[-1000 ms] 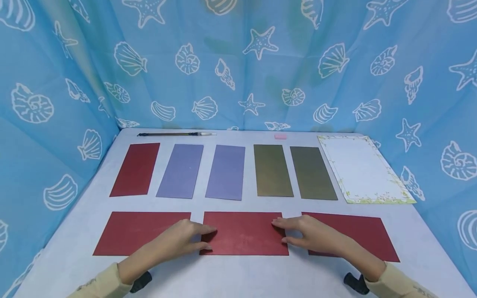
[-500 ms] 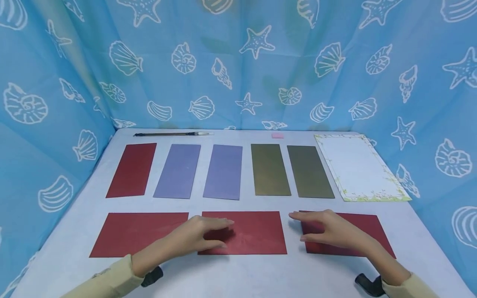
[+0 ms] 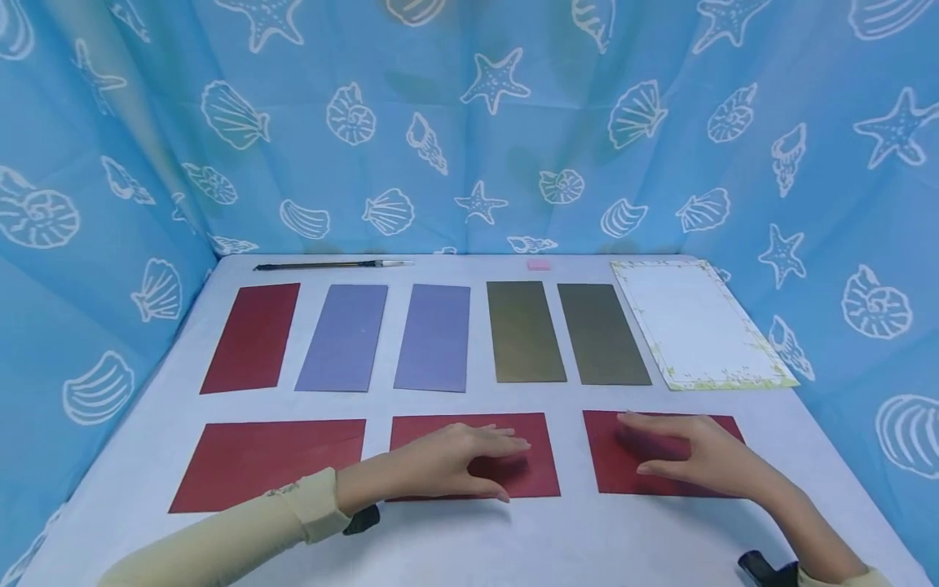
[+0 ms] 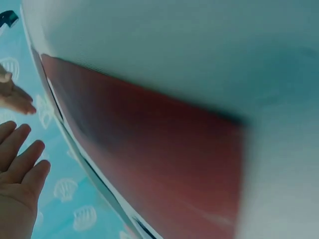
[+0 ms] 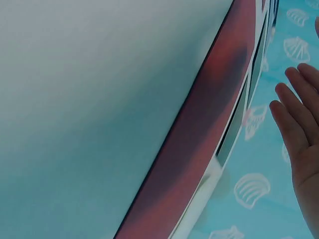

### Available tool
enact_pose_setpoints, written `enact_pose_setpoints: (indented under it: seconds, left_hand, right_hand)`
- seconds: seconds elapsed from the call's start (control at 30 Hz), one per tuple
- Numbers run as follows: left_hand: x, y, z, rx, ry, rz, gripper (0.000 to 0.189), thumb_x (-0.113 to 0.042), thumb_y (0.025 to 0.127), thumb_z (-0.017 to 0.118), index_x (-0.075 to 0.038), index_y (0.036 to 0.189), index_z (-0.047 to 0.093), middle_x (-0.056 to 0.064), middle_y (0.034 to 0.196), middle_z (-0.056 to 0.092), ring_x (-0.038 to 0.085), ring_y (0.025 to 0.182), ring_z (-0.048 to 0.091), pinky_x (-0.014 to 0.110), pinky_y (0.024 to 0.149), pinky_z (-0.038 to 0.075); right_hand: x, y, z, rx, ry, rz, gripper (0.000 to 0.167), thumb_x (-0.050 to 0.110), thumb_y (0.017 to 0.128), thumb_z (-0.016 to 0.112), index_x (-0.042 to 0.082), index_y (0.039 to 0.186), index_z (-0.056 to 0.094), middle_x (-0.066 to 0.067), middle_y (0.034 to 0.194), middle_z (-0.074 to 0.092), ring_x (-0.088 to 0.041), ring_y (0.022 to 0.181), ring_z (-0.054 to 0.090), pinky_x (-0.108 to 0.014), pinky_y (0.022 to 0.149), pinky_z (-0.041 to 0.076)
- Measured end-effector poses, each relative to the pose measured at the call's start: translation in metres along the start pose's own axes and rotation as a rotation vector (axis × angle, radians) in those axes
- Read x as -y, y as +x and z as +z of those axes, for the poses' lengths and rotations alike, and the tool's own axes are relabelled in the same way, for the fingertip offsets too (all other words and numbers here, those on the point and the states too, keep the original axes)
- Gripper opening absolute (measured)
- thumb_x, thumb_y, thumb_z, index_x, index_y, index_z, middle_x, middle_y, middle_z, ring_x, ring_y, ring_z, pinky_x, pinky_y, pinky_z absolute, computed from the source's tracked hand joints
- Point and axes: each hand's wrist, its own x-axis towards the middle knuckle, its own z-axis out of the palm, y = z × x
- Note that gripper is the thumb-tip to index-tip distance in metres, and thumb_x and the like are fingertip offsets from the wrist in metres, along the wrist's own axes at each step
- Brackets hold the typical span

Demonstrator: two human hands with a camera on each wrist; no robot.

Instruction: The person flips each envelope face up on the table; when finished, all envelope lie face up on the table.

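My left hand point(image 3: 462, 461) is stretched over the middle red paper point(image 3: 429, 425) of the front row, its shadow falling on the sheet. Straight fingers show on that hand point(image 4: 20, 172) in the left wrist view, with nothing held. Over the right red paper point(image 3: 605, 465) is my right hand point(image 3: 693, 448), fingers extended and thumb apart, also holding nothing. The right wrist view shows this hand point(image 5: 304, 134) with fingers straight, beside the red sheet point(image 5: 174, 149). Both hands partly cover the sheets below them. A third red paper point(image 3: 257, 461) lies flat at the front left.
Behind lie another red paper point(image 3: 253, 338), two purple papers point(image 3: 343, 338), two olive papers point(image 3: 524, 330) and a white sheet point(image 3: 693, 318) with a floral border. A brush point(image 3: 319, 265) and a small pink block point(image 3: 539, 265) lie near the blue curtain point(image 3: 440, 81).
Both hands have left the edges of the middle red paper and moved right. The left is now over that paper's right part, the right over the right-hand red paper. The papers stay in place.
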Motion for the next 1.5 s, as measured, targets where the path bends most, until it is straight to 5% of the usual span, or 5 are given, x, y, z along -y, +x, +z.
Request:
enact_pose_setpoints:
  seconds: [0.4,0.73,0.93,1.13,1.5]
  left_hand:
    - [-0.013,0.068,0.015,0.115,0.118,0.078,0.068,-0.042,0.089,0.068,-0.011,0.144,0.046,-0.001,0.143,0.049,0.01,0.135,0.038,0.022,0.108,0.029]
    - [-0.019,0.111,0.035,0.191,0.208,0.037,0.07,-0.047,0.089,0.066,-0.014,0.146,0.043,-0.004,0.146,0.045,0.007,0.137,0.034,0.017,0.104,0.032]
    - [-0.026,0.128,0.041,0.228,0.317,-0.017,0.075,-0.054,0.086,0.066,-0.014,0.146,0.044,-0.003,0.147,0.044,0.01,0.138,0.033,0.018,0.108,0.024]
    - [-0.025,0.135,0.05,0.283,0.414,-0.106,0.084,-0.06,0.082,0.066,-0.015,0.148,0.041,-0.003,0.149,0.041,0.012,0.14,0.03,0.02,0.111,0.019]
    - [-0.033,0.142,0.051,0.32,0.531,-0.167,0.072,-0.058,0.081,0.069,-0.02,0.14,0.052,-0.006,0.143,0.049,0.008,0.132,0.042,0.019,0.099,0.039]
  right_hand:
    - [-0.02,-0.029,-0.021,-0.04,-0.022,0.137,0.062,0.035,0.075,0.082,0.012,0.13,0.062,-0.006,0.116,0.067,-0.008,0.103,0.061,-0.022,0.07,0.054]
    - [-0.043,-0.05,-0.028,0.007,-0.01,0.286,0.067,0.031,0.075,0.083,0.006,0.132,0.059,-0.018,0.121,0.062,-0.037,0.104,0.057,-0.021,0.066,0.054]
    - [-0.056,-0.062,-0.032,0.007,-0.101,0.302,0.06,0.035,0.077,0.081,0.009,0.129,0.063,-0.015,0.118,0.065,-0.033,0.102,0.06,-0.026,0.07,0.055]
    - [-0.067,-0.071,-0.03,-0.028,-0.114,0.301,0.054,0.034,0.079,0.08,0.015,0.127,0.065,-0.016,0.115,0.067,-0.008,0.092,0.06,-0.021,0.061,0.048]
    - [-0.077,-0.076,-0.029,-0.024,-0.065,0.155,0.051,0.011,0.082,0.076,0.018,0.13,0.062,0.018,0.062,0.052,0.004,0.052,0.028,-0.019,0.047,0.034]
